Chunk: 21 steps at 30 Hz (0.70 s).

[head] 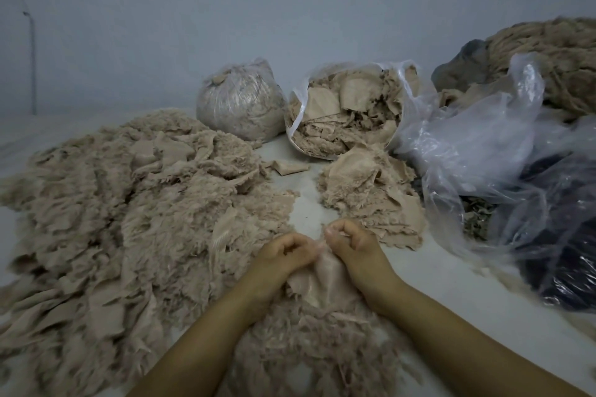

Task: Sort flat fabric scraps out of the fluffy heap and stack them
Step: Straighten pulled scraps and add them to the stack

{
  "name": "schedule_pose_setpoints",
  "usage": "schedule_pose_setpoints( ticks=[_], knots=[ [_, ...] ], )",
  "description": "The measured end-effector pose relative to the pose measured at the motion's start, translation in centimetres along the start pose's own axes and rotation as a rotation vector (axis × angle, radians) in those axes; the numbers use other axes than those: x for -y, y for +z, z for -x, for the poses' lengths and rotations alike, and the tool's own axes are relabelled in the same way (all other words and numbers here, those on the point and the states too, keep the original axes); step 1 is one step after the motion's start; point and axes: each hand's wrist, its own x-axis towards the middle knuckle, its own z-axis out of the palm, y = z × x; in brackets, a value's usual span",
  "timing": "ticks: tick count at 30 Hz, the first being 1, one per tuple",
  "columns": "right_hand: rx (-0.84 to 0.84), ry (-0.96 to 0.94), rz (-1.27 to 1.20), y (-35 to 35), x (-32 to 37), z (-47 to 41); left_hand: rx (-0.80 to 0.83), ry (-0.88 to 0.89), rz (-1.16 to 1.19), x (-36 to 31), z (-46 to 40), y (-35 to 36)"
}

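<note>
open room: narrow bare strip of the pale grey surface (308, 203) runs between the big heap and the small stack, from the hands back to the bags; more bare surface at the near right, beside the right forearm
edges: surface meets the pale blue-grey wall (225, 10) behind the bags; left, right and near edges out of view
left hand (283, 253): fingers curled, grip clamped on the top edge of the thin beige flat fabric scrap (322, 284)
right hand (350, 242): fingers curled, grip pinching the same scrap, knuckles just beside the left hand
scrap position: held between both hands, hanging down over the fluffy pile at the near centre
large fluffy beige heap (122, 219): fills the left half, shaggy and frayed, a few smoother flat pieces showing on top; spills under the forearms
small stack of flat beige scraps (371, 200): right of the bare strip, just ahead of the right hand, ragged edges, flattish layers
loose folded beige scrap (285, 167): lies alone on the surface between heap and open bag
open clear plastic bag of beige offcuts (348, 113): behind the stack, mouth facing the person, touching the stack's far side
tied clear plastic bag of fluff (240, 100): rounded, left of the open bag
crumpled clear plastic sheeting (477, 145): blocks the right side, draped over dark blue fabric (561, 235)
coarse tan yarn bundle (554, 51): far right, against the wall
</note>
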Motion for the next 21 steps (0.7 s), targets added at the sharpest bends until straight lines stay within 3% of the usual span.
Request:
schedule_pose_setpoints(
  ticks=[3, 7, 13, 17, 21],
  knots=[
    [-0.028, -0.063, 0.058, 0.5, 0.1, 0.0, -0.114, 0.035, -0.061, 0.2, -0.3, 0.7],
    [-0.222, 0.041, -0.056, -0.2, -0.1, -0.4, -0.195, 0.054, -0.008, 0.1, -0.6, 0.9],
    [-0.301, 0.126, -0.131, -1.5, -0.2, -0.9, -0.307, 0.106, 0.036, 0.1, -0.4, 0.0],
    [-0.086, 0.184, -0.212, -1.0, 0.2, -0.3, -0.227, 0.108, 0.012, 0.1, 0.1, 0.0],
    [0.082, 0.164, -0.083, -0.2, 0.5, 0.3, -0.071, 0.126, -0.001, 0.1, 0.4, 0.4]
  ],
)
